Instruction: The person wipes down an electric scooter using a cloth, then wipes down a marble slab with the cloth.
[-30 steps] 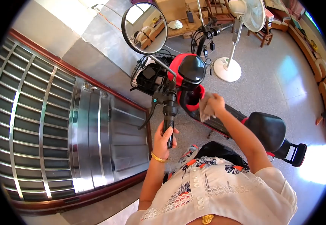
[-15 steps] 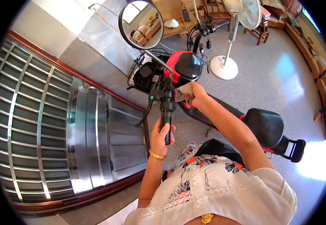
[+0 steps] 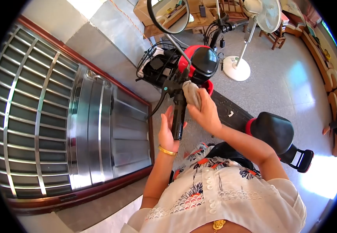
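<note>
My left hand (image 3: 169, 130) is beside and under the black handlebar grip (image 3: 179, 116), its fingers loosened and apart, the palm near the grip. A crumpled grey-beige cloth (image 3: 192, 94) is in my right hand (image 3: 206, 112), pressed against the inner end of the grip near the switch housing. The brake lever (image 3: 160, 104) sticks out on the left. Above lies the red and black headlight cover (image 3: 204, 62) of the scooter, with a round mirror (image 3: 169, 15) on its stem. The scooter's black seat (image 3: 272, 132) is at the right.
A black wire basket (image 3: 158, 66) hangs at the scooter's front. At the left is a metal barred door (image 3: 40, 116). A white standing fan (image 3: 237, 68) stands beyond the scooter, near a second handlebar (image 3: 226, 27). Part of a person (image 3: 336, 124) shows at the far right.
My right hand has brought the cloth from beside the front cover onto the handlebar. My left hand has loosened from around the grip. The view has shifted, and the handlebar sits slightly further right.
</note>
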`<state>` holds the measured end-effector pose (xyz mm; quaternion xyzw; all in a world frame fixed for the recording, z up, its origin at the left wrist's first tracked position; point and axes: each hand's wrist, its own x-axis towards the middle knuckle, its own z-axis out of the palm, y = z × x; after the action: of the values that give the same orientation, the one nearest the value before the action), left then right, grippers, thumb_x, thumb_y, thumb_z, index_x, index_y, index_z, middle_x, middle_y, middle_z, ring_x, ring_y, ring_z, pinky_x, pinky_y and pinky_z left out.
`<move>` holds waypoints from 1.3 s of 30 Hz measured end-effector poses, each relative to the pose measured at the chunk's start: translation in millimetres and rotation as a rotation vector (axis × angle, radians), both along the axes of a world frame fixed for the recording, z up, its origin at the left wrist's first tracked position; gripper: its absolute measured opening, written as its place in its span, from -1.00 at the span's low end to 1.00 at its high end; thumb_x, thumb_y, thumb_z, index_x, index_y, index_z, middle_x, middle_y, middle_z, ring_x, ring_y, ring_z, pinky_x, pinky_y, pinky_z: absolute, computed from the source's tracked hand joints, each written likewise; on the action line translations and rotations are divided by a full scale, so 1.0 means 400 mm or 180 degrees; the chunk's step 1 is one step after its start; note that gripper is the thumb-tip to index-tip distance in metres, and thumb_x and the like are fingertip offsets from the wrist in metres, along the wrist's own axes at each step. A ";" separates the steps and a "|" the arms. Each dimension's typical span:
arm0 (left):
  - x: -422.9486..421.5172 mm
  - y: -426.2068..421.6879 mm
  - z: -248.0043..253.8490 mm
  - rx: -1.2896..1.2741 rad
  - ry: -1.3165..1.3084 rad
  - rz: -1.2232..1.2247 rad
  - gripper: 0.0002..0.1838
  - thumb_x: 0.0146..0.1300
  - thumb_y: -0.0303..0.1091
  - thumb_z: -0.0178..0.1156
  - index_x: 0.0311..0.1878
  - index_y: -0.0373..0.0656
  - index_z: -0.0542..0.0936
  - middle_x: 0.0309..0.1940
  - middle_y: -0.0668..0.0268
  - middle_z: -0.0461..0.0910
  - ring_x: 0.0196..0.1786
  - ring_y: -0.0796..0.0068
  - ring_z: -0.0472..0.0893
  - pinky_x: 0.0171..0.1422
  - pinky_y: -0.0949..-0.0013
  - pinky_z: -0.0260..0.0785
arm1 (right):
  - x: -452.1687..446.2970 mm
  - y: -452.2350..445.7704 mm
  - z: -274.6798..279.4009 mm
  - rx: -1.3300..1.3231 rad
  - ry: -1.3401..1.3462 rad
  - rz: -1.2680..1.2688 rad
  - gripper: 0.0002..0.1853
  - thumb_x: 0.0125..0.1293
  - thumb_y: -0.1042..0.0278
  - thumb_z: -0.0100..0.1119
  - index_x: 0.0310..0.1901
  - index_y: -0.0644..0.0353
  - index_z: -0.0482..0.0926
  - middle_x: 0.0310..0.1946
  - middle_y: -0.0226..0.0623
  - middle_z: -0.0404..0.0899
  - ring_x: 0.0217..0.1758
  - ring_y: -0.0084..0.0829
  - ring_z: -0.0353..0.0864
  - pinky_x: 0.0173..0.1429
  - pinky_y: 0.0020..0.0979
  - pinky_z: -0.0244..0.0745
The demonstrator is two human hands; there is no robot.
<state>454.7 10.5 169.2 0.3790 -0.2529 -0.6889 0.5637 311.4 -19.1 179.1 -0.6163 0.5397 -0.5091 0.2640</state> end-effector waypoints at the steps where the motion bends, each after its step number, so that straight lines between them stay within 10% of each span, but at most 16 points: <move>1: 0.007 0.000 -0.009 -0.0012 0.0108 -0.0003 -0.43 0.34 0.09 -0.25 0.25 -0.11 0.23 0.01 0.25 0.44 -0.04 0.46 0.48 -0.01 0.36 0.38 | 0.006 0.021 0.017 -0.0209 0.0194 -0.0021 -0.51 -0.05 0.43 0.18 -0.01 0.19 0.32 -0.29 -0.03 0.39 -0.22 0.05 0.43 -0.12 -0.24 0.39; 6: 0.016 -0.004 -0.022 0.0173 0.0361 0.0169 -0.39 0.34 0.12 -0.30 0.24 -0.16 0.24 0.07 0.21 0.42 0.06 0.37 0.45 0.14 0.27 0.29 | 0.028 0.133 0.082 -0.0853 0.1321 0.0981 -0.60 -0.06 0.34 0.21 -0.09 -0.01 0.44 -0.31 -0.31 0.35 -0.37 -0.31 0.53 -0.47 -0.38 0.48; 12: 0.056 -0.012 -0.084 0.0179 0.2270 -0.0747 -0.39 0.31 0.16 -0.35 0.18 -0.09 0.33 0.14 0.23 0.38 0.17 0.24 0.38 0.20 0.13 0.23 | 0.031 0.035 0.105 -0.1587 0.2305 0.1007 -0.63 -0.09 0.36 0.12 -0.13 -0.06 0.50 -0.37 -0.41 0.31 -0.34 -0.41 0.41 -0.39 -0.45 0.38; 20: 0.027 -0.003 -0.030 0.1058 0.1581 -0.0067 -0.46 0.27 0.18 -0.25 0.11 0.02 0.40 0.07 0.29 0.44 0.09 0.41 0.45 0.12 0.18 0.30 | 0.109 0.033 0.088 -0.1607 0.2537 0.1041 -0.79 -0.10 0.35 0.10 -0.33 0.04 0.48 -0.37 -0.42 0.33 -0.31 -0.39 0.35 -0.32 -0.45 0.28; 23: 0.044 -0.007 -0.164 -0.1126 -0.3313 -0.0205 -0.43 0.31 0.05 -0.38 0.26 -0.07 0.23 0.20 0.23 0.29 0.20 0.25 0.32 0.30 0.15 0.09 | 0.114 0.110 0.095 -0.1342 0.2332 0.1233 -0.79 -0.13 0.36 0.14 -0.35 0.05 0.47 -0.38 -0.41 0.32 -0.34 -0.39 0.35 -0.32 -0.40 0.33; 24: 0.042 -0.003 -0.134 -0.1126 -0.3313 -0.0207 -0.43 0.31 0.05 -0.38 0.26 -0.07 0.23 0.20 0.23 0.29 0.20 0.25 0.32 0.30 0.15 0.09 | 0.108 0.123 0.099 -0.1242 0.2193 0.1307 -0.78 -0.14 0.36 0.15 -0.35 0.06 0.47 -0.38 -0.40 0.32 -0.34 -0.38 0.35 -0.32 -0.39 0.35; 26: 0.038 0.005 -0.047 0.0202 0.2465 -0.0801 -0.40 0.31 0.08 -0.40 0.27 -0.09 0.22 0.20 0.19 0.28 0.20 0.22 0.32 0.33 0.15 0.07 | 0.087 0.125 0.096 -0.1188 0.1962 0.1379 -0.75 -0.14 0.35 0.17 -0.32 0.04 0.48 -0.38 -0.39 0.31 -0.31 -0.37 0.38 -0.32 -0.36 0.37; 27: 0.043 0.003 -0.053 0.0197 0.2464 -0.0802 -0.40 0.31 0.08 -0.40 0.27 -0.09 0.22 0.20 0.19 0.28 0.20 0.22 0.32 0.33 0.15 0.07 | 0.073 0.121 0.102 -0.1254 0.1866 0.1372 -0.75 -0.12 0.34 0.15 -0.29 0.01 0.49 -0.36 -0.39 0.32 -0.29 -0.37 0.39 -0.33 -0.36 0.36; 29: 0.057 -0.006 -0.086 -0.1337 -0.1412 -0.1002 -0.37 0.31 0.12 -0.41 0.28 -0.11 0.21 0.19 0.17 0.30 0.22 0.20 0.31 0.33 0.11 0.06 | 0.056 0.094 0.116 -0.1324 0.1764 0.1352 -0.74 -0.10 0.34 0.14 -0.26 -0.02 0.49 -0.35 -0.39 0.32 -0.27 -0.36 0.41 -0.33 -0.37 0.36; 30: 0.060 -0.010 -0.109 -0.1331 -0.1416 -0.1006 -0.37 0.31 0.12 -0.41 0.28 -0.11 0.21 0.19 0.17 0.30 0.22 0.20 0.31 0.33 0.11 0.06 | 0.047 0.060 0.124 -0.1568 0.2039 0.1077 -0.73 -0.08 0.34 0.13 -0.24 -0.05 0.49 -0.32 -0.38 0.33 -0.25 -0.35 0.41 -0.30 -0.36 0.34; 32: 0.060 -0.019 -0.146 0.0004 0.2952 -0.1258 -0.33 0.30 0.16 -0.43 0.29 -0.11 0.19 0.19 0.16 0.31 0.23 0.17 0.30 0.33 0.04 0.05 | 0.026 -0.018 0.114 -0.1855 0.2468 0.0607 -0.72 -0.03 0.34 0.08 -0.19 -0.09 0.49 -0.27 -0.37 0.36 -0.19 -0.33 0.40 -0.20 -0.34 0.29; 39: 0.048 -0.020 -0.102 0.0283 0.2877 -0.1008 -0.31 0.30 0.19 -0.47 0.31 -0.11 0.16 0.25 0.18 0.25 0.29 0.16 0.23 0.35 0.05 0.00 | 0.064 -0.091 0.102 -0.1670 0.2025 0.0282 -0.73 -0.04 0.38 0.16 -0.21 0.03 0.50 -0.31 -0.30 0.36 -0.25 -0.27 0.41 -0.25 -0.30 0.35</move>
<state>473.7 2.5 128.5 0.0222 -0.0075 -0.8722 0.4885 337.2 -55.4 219.8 -0.8119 0.4193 -0.4017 -0.0603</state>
